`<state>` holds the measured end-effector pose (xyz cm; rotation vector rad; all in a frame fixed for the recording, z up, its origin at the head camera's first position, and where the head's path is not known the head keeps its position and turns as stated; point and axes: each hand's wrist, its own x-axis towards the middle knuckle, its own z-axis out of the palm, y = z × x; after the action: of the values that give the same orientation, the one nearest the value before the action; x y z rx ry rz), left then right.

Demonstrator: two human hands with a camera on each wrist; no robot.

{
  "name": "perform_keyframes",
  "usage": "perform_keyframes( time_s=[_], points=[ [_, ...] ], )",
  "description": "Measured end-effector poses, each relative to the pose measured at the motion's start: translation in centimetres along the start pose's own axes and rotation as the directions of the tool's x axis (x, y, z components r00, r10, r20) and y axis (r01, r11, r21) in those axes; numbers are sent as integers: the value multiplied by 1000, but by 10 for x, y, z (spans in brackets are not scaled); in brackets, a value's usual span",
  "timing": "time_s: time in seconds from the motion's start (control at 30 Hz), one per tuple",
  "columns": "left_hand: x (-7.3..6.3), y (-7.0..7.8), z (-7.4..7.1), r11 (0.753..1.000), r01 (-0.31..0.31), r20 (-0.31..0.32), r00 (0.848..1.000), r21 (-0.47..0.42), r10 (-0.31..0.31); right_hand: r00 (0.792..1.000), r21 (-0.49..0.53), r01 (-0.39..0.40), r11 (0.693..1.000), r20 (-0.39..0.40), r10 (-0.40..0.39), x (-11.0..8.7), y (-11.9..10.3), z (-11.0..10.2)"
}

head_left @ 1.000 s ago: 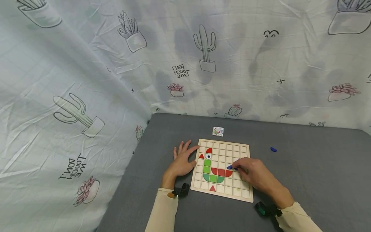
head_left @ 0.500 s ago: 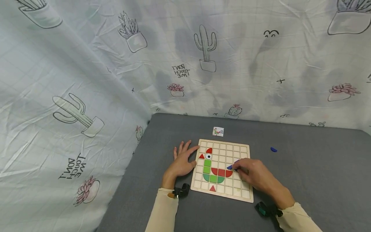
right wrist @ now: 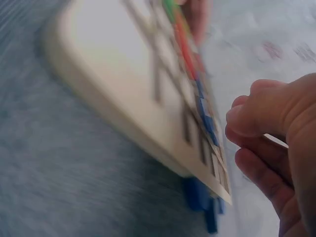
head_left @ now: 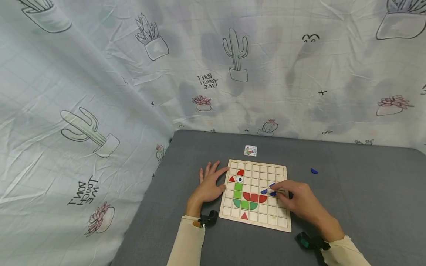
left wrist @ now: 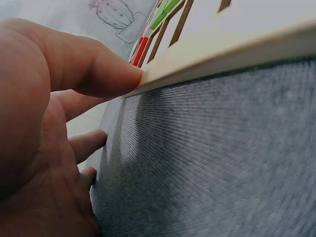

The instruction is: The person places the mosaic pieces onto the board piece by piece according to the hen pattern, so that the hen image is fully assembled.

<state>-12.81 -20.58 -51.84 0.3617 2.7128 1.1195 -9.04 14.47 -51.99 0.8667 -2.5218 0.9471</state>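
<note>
A wooden grid board [head_left: 254, 222] lies on the grey table. My left hand [head_left: 207, 187] rests beside its left edge, fingers spread, with the thumb touching the edge in the left wrist view. Over the board's right part hovers my right hand [head_left: 297, 195], its bent index finger and thumb slightly apart and no piece seen between them. Just by those fingertips are blue pieces: one [head_left: 264, 191] to the left, another [head_left: 273, 193] closer, and a third [head_left: 272, 184] partly covered by the index finger. Red pieces [head_left: 254, 198], green pieces [head_left: 238, 187] and a round eye piece [head_left: 239, 179] fill other squares.
Behind the board lies a small printed card [head_left: 250, 150]. One loose blue piece [head_left: 314, 171] is on the table to the board's right. In the right wrist view, blurred blue pieces [right wrist: 196, 192] show past the board's edge. A printed curtain [head_left: 286, 92] hangs behind the table.
My right hand has drawn slightly back to the right, its fingertips parting from a blue piece, which now shows more fully on the board. My left hand has stayed put.
</note>
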Motion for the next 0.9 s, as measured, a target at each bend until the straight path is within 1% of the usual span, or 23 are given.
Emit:
perform_keyframes(
  time_s=[0.1, 0.17, 0.23, 0.37, 0.47, 0.6, 0.63, 0.67, 0.73, 0.77, 0.83, 0.9],
  points=[
    [0, 0, 0, 1000, -4, 4, 1000, -3, 4, 993, -3, -110, 994, -51, 110, -10, 0, -12],
    [0, 1, 0, 1000, -5, 7, 1000, -5, 5, 978, 1, -191, 982, -80, 191, -21, 2, -21],
    [-1, 1, 0, 1000, -4, 8, 1000, -11, 4, 957, 38, -267, 963, -104, 269, -34, 5, -33],
    [-1, 1, -2, 1000, -6, 6, 1000, -13, 6, 906, 133, -385, 913, -134, 401, -65, 12, -57],
    [-1, 0, -3, 1000, -8, 8, 1000, -10, 8, 855, 188, -466, 865, -157, 495, -87, 17, -72],
    [-2, 0, -3, 1000, -5, 9, 1000, -8, 5, 782, 189, -565, 803, -188, 594, -107, 22, -84],
    [-2, 0, -4, 1000, -3, 9, 1000, -7, 3, 769, 178, -583, 792, -192, 610, -110, 24, -85],
    [-2, 0, -3, 1000, -3, 7, 1000, -6, 3, 761, 166, -596, 786, -196, 618, -112, 25, -86],
    [-2, 0, -3, 1000, -3, 2, 1000, -4, 3, 754, 164, -605, 779, -194, 627, -114, 27, -87],
    [-1, 0, -3, 1000, -5, 1, 1000, -5, 5, 757, 169, -603, 780, -187, 626, -114, 27, -87],
    [-2, 0, -2, 1000, -6, 0, 1000, -8, 6, 775, 185, -586, 789, -158, 612, -113, 27, -87],
    [-2, 1, -2, 1000, -8, 1, 1000, -12, 8, 797, 206, -561, 801, -125, 591, -111, 26, -86]
  ],
)
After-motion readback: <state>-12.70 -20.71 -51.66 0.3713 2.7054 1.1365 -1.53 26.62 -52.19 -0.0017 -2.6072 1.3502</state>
